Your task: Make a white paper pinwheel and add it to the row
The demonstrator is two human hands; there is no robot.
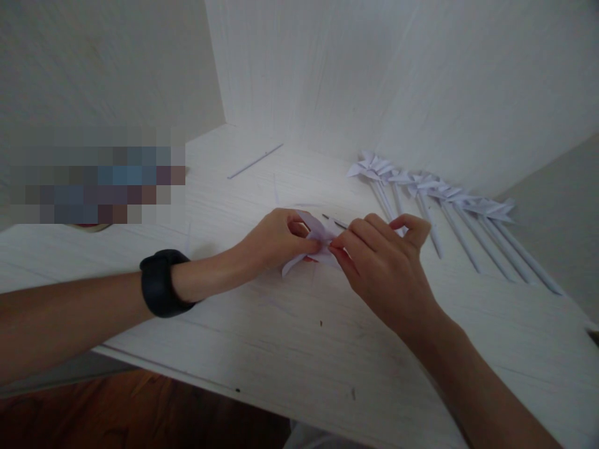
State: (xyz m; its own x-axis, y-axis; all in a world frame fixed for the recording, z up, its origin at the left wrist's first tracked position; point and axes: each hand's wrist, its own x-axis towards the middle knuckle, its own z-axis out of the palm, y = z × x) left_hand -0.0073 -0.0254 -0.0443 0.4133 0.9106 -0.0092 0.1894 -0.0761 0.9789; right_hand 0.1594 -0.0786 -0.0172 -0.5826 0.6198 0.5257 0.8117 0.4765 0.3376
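Note:
A folded white paper pinwheel head [318, 231] is held between my two hands above the white table. My left hand [279, 240], below a black wrist strap, grips it from the left with thumb and fingers. From the right, my right hand [381, 262] pinches at the paper near its middle; whether something small sits in that pinch is too fine to see. A thin dark pointed tool [333, 221] shows just behind the right fingers, partly hidden by them. Part of the paper is covered by my fingers.
Several finished paper pinwheels [449, 193] on rolled sticks lie in a row at the right. A thin paper stick [255, 161] lies at the back left of the white table [290, 349]. White walls stand behind. A blurred-out area covers the left.

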